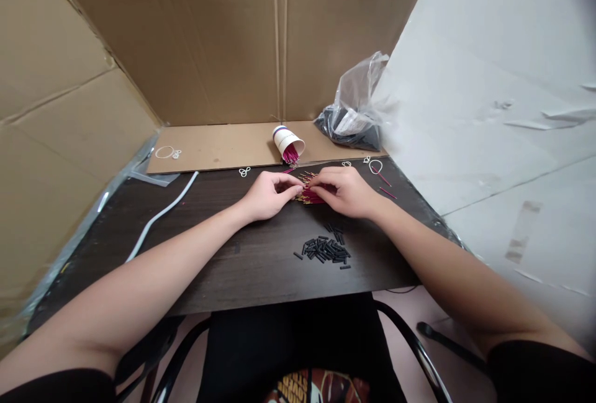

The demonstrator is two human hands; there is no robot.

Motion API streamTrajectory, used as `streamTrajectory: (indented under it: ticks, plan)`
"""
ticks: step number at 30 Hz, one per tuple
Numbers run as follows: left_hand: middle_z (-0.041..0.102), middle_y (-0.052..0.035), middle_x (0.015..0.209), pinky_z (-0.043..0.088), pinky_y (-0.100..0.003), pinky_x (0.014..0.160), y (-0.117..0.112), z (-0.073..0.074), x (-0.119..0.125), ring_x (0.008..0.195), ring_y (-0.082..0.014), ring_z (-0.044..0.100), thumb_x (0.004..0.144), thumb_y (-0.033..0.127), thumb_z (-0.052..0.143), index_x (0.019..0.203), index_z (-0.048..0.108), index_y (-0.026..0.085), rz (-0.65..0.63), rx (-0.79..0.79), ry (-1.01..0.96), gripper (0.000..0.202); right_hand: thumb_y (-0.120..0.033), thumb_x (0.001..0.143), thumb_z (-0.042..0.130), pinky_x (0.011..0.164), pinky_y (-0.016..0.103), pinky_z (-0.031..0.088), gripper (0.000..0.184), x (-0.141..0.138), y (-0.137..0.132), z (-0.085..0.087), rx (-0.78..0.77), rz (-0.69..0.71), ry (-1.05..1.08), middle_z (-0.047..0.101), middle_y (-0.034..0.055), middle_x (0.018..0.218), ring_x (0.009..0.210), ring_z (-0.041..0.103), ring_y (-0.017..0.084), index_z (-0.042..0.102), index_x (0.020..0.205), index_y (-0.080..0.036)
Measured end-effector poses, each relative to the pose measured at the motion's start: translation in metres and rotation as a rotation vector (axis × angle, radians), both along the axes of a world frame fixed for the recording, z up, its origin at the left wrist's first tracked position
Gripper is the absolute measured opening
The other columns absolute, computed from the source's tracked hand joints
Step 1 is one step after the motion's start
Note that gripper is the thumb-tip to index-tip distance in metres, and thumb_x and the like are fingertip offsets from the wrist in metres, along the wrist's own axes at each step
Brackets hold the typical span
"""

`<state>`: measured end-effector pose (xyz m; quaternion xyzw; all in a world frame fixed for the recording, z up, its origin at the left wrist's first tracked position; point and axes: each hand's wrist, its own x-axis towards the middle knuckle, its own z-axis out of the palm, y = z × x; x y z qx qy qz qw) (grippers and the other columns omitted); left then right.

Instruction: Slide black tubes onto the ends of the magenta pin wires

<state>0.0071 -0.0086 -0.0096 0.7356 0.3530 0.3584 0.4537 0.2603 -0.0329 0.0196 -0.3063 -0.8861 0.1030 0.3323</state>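
Observation:
A pile of short magenta wires with gold-coloured ends lies on the dark table between my hands. My left hand is closed in a pinch at the left ends of the pile; what sits between its fingertips is too small to make out. From the right, my right hand reaches over the wires, thumb and forefinger pinched on magenta wire near the tips. Its fingers cover part of the pile. Closer to me, a heap of small black tubes lies loose on the tabletop, apart from both hands.
Behind the hands, a paper cup lies tipped over with magenta wires inside. A clear bag of black pieces rests on a cardboard strip. Rubber bands and a pale tube lie around. Cardboard walls enclose the table.

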Motion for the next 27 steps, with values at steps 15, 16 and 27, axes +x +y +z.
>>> streamTrajectory:
  ticks: [15, 16, 27]
  plan:
    - [0.082, -0.0079, 0.089, 0.061, -0.035, 0.074, -0.003, -0.001, 0.001, 0.073, -0.0183, 0.071, 0.096, 0.032, 0.078, 0.105, 0.087, 0.017, 0.002, 0.013, 0.003, 0.019, -0.020, 0.109, 0.060, 0.080, 0.037, 0.057, 0.021, -0.002, -0.001, -0.005, 0.014, -0.021, -0.017, 0.081, 0.0098, 0.100, 0.087, 0.074, 0.022, 0.081, 0.105, -0.019]
    - [0.083, -0.0081, 0.090, 0.062, -0.036, 0.075, -0.004, -0.001, 0.001, 0.075, -0.0191, 0.072, 0.097, 0.032, 0.079, 0.105, 0.087, 0.017, 0.010, 0.036, 0.010, 0.019, -0.020, 0.108, 0.060, 0.079, 0.037, 0.057, 0.021, -0.002, -0.001, -0.005, 0.003, -0.026, -0.019, 0.081, 0.0095, 0.099, 0.086, 0.074, 0.022, 0.081, 0.105, -0.019]
    - [0.087, -0.0084, 0.109, 0.064, -0.041, 0.092, -0.015, 0.007, 0.002, 0.096, -0.0244, 0.081, 0.102, 0.028, 0.074, 0.108, 0.089, 0.021, 0.058, 0.350, 0.105, 0.017, -0.024, 0.103, 0.065, 0.075, 0.032, 0.051, 0.019, -0.007, -0.003, -0.004, -0.190, -0.097, 0.049, 0.080, 0.0057, 0.087, 0.075, 0.070, 0.018, 0.081, 0.095, -0.018]
